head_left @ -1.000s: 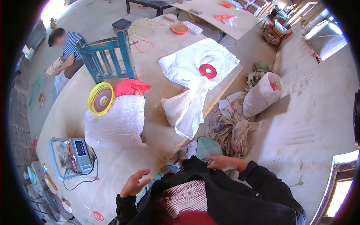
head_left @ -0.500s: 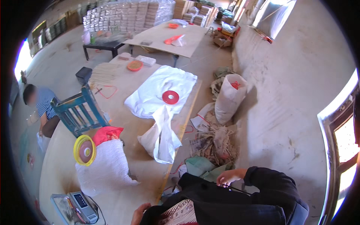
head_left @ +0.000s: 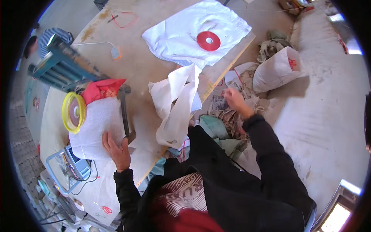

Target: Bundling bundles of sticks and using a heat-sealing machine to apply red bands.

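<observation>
Left hand: your left hand [head_left: 116,149] lies flat on the table [head_left: 147,77] with fingers spread, pressing the near end of the white sack [head_left: 96,123] and touching the metal bar [head_left: 124,116] beside it; it clamps nothing.
Right hand: your right hand [head_left: 234,101] reaches out past the table edge, arm stretched, fingers curled down into the scrap pile [head_left: 228,112] on the floor; whether it grips anything cannot be told.
White sack: lies full on the table, its red mouth [head_left: 101,89] bunched at the far end, a yellow reel [head_left: 73,112] against its left side.
Scale: sits at the near left of the sack [head_left: 67,170].
Floor bag: a stuffed white bag [head_left: 276,69] stands beyond your right hand, contents hidden.
Far sheet: carries a red disc [head_left: 208,41].
</observation>
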Demonstrator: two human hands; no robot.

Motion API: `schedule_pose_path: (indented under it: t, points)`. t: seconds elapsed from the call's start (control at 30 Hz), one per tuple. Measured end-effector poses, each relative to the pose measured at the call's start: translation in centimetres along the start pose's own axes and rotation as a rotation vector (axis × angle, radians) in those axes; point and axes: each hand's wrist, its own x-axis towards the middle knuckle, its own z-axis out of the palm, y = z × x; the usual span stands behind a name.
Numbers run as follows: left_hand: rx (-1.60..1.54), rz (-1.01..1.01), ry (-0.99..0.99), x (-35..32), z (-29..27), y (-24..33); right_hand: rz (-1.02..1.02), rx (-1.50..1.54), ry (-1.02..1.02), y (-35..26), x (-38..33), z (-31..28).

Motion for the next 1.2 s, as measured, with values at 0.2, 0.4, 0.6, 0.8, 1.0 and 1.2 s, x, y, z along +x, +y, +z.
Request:
schedule_pose_path:
  t: [0.2, 0.4, 0.6, 0.8, 1.0, 1.2]
  points:
    - [0.538, 0.001, -0.050, 1.1, 2.1, 0.8, -0.009, -0.229, 0.128, 1.7, 20.2, 2.4]
    - [0.635, 0.071, -0.166, 2.1, 4.0, 1.0, -0.013, -0.430, 0.087, 3.6, 32.5, 4.2]
    - [0.660, 0.051, -0.163, 2.6, 3.3, 0.9, -0.099, -0.587, 0.171, 3.5, 36.3, 6.2]
    - [0.542, 0.056, -0.144, 1.0, 3.0, -2.2, -0.324, -0.586, -0.052, 5.5, 34.8, 6.3]
    - [0.529, -0.161, -0.135, 1.3, 0.5, 0.2, -0.266, -0.198, -0.233, -2.1, 26.0, 1.3]
    - [0.434, -0.157, -0.108, 0.7, 0.1, 0.1, -0.354, -0.182, -0.240, -20.4, 13.2, -7.7]
